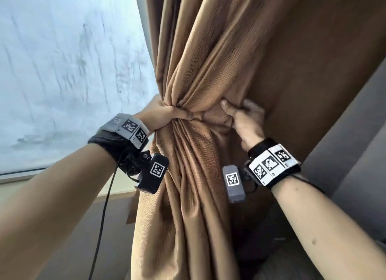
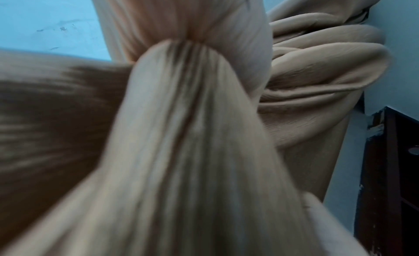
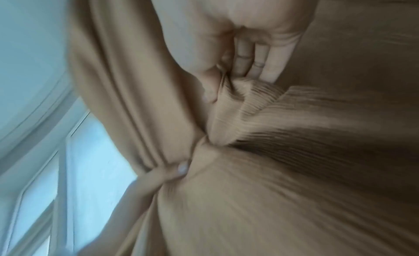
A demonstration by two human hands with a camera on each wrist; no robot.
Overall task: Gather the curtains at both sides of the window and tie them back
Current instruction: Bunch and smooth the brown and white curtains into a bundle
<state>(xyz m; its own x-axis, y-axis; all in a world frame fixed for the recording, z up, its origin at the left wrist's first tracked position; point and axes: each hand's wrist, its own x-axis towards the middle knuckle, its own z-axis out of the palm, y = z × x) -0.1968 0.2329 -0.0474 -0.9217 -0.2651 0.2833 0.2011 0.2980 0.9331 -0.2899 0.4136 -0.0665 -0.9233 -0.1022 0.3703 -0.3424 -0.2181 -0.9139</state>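
A tan-brown curtain (image 1: 208, 70) hangs at the right side of the window, bunched into a narrow waist at mid-height. My left hand (image 1: 167, 114) wraps around that waist from the window side, thumb across the front. My right hand (image 1: 240, 116) grips a fold of the same curtain just to the right, thumb up and fingers curled into the cloth. In the right wrist view my right hand's fingers (image 3: 249, 59) press into the fabric, and my left hand's thumb (image 3: 176, 172) pinches the gathered pleats. The left wrist view is filled by the curtain (image 2: 192, 134); my left hand is hidden there. No tieback shows.
The window pane (image 1: 62, 70) fills the left, with its sill (image 1: 20, 175) below. A grey wall (image 1: 355, 133) stands to the right of the curtain. Dark wooden furniture (image 2: 390, 170) shows at the right edge of the left wrist view.
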